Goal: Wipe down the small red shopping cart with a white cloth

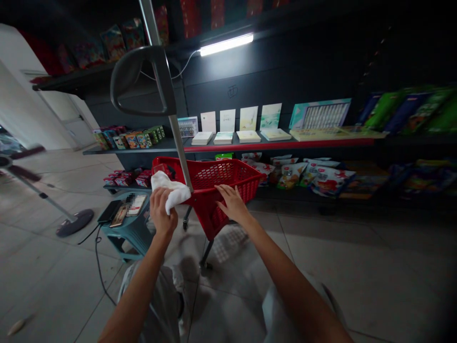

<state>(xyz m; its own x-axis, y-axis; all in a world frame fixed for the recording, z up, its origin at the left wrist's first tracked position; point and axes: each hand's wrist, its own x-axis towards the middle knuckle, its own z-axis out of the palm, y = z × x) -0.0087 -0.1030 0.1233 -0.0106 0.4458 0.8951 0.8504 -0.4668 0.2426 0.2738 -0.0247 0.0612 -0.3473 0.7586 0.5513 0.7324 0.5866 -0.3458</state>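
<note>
A white cloth [167, 188] is bunched in my left hand [162, 209], beside the left corner of a red shopping cart [210, 209]. Part of the cloth hangs down from my fingers near the cart's rim. My right hand [233, 202] grips the cart's near rim, fingers over the top edge and thumb against the outer wall. The cart has perforated basket walls and dark legs on casters. A grey metal pole [180, 147] rises at its near side, carrying a dark grey loop handle [166, 81] above.
A blue-green stool [130, 233] at the left holds phones and a black device with a cable. Farther left stands a round-based fan [74, 223]. Behind the cart, a dark shelf [228, 148] bears books and boxes, with snack bags [326, 178] below and a lit tube lamp [226, 44] above.
</note>
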